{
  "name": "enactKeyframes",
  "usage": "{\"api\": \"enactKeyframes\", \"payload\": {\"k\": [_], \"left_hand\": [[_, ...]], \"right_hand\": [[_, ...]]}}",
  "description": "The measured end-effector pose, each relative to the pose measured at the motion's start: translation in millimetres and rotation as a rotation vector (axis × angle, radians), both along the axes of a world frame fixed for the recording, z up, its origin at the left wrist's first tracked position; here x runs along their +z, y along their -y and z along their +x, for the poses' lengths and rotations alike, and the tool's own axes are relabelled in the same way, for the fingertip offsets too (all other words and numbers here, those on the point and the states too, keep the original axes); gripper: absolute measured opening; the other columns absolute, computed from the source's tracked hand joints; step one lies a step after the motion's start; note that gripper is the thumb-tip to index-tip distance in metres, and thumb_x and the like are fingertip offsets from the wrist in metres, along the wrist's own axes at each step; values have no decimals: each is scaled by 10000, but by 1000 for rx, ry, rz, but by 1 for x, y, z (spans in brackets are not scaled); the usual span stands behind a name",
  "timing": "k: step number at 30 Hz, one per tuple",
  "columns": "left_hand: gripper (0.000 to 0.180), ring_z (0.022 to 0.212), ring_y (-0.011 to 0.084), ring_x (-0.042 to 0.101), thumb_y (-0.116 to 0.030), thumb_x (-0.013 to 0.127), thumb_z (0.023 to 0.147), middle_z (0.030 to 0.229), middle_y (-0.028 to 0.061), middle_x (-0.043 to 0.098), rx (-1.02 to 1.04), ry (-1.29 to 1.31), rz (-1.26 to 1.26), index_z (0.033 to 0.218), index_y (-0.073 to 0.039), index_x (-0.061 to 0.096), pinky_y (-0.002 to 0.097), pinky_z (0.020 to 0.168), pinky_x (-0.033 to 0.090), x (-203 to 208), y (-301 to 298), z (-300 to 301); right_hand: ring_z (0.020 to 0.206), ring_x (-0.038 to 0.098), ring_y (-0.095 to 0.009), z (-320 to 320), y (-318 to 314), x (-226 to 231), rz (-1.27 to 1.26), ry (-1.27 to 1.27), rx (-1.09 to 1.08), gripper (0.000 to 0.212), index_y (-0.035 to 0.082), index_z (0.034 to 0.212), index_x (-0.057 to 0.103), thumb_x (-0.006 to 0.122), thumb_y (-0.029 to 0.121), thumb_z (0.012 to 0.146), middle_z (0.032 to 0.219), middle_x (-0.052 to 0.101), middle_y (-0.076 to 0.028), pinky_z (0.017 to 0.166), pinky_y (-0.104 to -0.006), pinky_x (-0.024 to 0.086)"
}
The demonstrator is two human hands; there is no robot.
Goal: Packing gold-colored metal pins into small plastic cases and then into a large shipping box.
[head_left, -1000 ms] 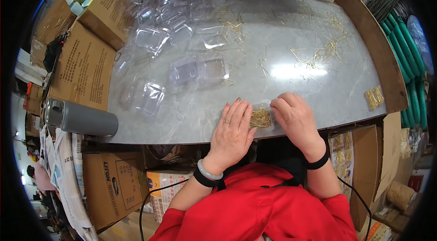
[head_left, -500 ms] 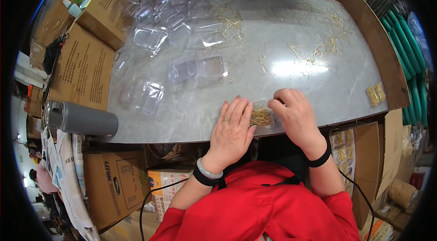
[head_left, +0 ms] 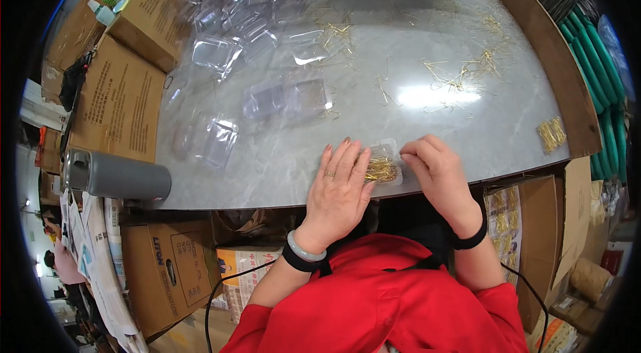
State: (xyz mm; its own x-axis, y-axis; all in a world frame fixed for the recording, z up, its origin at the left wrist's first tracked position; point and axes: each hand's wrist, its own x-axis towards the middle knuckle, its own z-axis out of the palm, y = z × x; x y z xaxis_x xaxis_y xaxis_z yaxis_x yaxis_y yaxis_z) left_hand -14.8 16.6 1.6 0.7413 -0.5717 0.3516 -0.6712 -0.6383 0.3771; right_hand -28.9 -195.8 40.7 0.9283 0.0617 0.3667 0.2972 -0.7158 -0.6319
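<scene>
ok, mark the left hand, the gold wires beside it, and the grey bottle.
Left hand [head_left: 336, 191]: head view, back of the hand.
Gold wires [head_left: 381, 170]: head view, middle of the visible bundle.
Bottle [head_left: 130, 177]: head view, side of its body.

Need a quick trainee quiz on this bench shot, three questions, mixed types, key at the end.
1. True or false: the grey bottle is farther left in the picture than the left hand.
2. Which wrist wears the pale bangle? A) left B) right C) both
3. Fill in the colour: beside the left hand's fingers, ____ wire pieces lie in a clear plastic container.

Key: 1. True; 2. A; 3. gold
</scene>
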Motion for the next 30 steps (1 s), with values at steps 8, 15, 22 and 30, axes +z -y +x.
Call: {"api": "enactKeyframes", "payload": {"k": [8, 15, 22, 30], "left_hand": [[531, 1414, 378, 386, -200, 598, 957, 1474, 186, 425, -3, 8, -18, 1434, -6, 470, 543, 1203, 257, 1, 0, 0], [519, 1419, 373, 381, -204, 596, 959, 1477, 185, 424, 3, 5, -12, 1425, -8, 478, 544, 1206, 253, 0, 0, 0], [532, 1425, 366, 375, -207, 599, 956, 1488, 179, 417, 6, 1, -8, 1432, -8, 469, 541, 1213, 244, 0, 1, 0], [537, 1424, 366, 376, -205, 603, 950, 1488, 177, 416, 4, 2, -15, 1432, -10, 470, 543, 1216, 239, -1, 0, 0]], "right_hand": [[728, 660, -332, -13, -3, 1, -1, -183, -22, 70, 16, 872, 651, 695, 64, 847, 829, 656, -144, 650, -410, 525], [751, 672, -346, -7, -3, 18, 91, -305, -88, 93, 6, 896, 674, 703, 87, 861, 841, 676, -165, 663, -409, 528], [704, 659, -312, -8, -10, -4, 238, -138, -39, 108, 5, 919, 695, 720, 106, 890, 836, 678, -154, 653, -374, 523], [628, 657, -265, -16, -10, -3, 45, -218, -92, 112, 29, 864, 665, 747, 93, 824, 779, 655, -135, 578, -371, 516]]}}
